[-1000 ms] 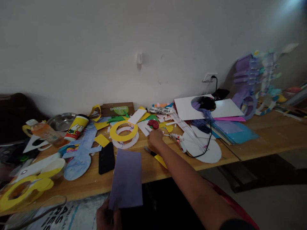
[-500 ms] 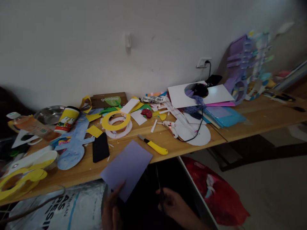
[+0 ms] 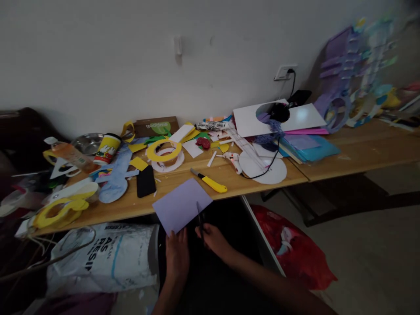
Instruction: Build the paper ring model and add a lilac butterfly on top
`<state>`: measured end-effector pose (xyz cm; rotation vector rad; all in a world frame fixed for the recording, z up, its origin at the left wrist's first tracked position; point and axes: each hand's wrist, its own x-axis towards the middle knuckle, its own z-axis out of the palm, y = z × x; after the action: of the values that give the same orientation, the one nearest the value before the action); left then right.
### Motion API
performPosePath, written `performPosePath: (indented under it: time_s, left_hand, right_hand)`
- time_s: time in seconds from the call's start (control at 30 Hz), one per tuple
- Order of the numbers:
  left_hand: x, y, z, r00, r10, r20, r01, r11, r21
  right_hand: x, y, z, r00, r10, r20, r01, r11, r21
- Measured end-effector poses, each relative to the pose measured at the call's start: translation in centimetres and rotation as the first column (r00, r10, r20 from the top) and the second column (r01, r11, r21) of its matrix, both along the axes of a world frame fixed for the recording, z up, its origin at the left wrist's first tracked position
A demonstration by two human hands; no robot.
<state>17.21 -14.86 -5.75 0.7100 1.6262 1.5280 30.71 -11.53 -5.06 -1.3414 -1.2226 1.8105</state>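
1. The purple sheet (image 3: 179, 208) is in front of the person, overlapping the front edge of the worktop (image 3: 124, 206) in view; whether it touches the wood, I cannot tell.
2. Its long axis slants from near left to far right, with one corner pointing back toward the person.
3. The left hand (image 3: 177, 251) grasps the sheet by that near corner.
4. The right hand (image 3: 213, 239) is closed around the handles of the dark scissors (image 3: 199, 217). Their long axis runs away from the person, tips forward and slightly left, overlapping the sheet's right part.
5. Just beyond the sheet lies a yellow-handled knife (image 3: 213, 183), blade toward far left, handle toward near right, crosswise to the sheet's length.
6. Near the sheet's left corner lies a flat black rectangle (image 3: 146, 182).
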Motion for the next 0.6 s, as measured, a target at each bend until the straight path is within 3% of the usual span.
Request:
performPosePath:
  time_s: [0.13, 0.27, 0.43, 0.6]
  left_hand:
    - [1.9, 0.9, -0.3, 0.935, -0.005, 0.355, 0.008, 1.000, -0.007]
    - [2.8, 2.9, 0.6, 0.839, -0.015, 0.545, 0.022, 1.000, -0.006]
    - [3.0, 4.0, 2.5, 0.801, 0.091, 0.592, -0.098, 0.995, -0.020]
    - [3.7, 3.0, 4.6, 0.815, 0.128, 0.565, -0.149, 0.989, -0.009]
  right_hand:
    - [-0.4, 0.6, -0.4, 0.999, -0.001, 0.035, -0.001, 0.998, 0.055]
    - [0.4, 0.2, 0.9, 0.999, -0.013, 0.045, 0.006, 0.986, 0.169]
    - [2.7, -3.1, 2.4, 0.989, -0.075, 0.131, 0.042, 0.970, 0.238]
    - [4.0, -5.2, 3.5, 0.984, -0.038, 0.173, -0.008, 0.966, 0.260]
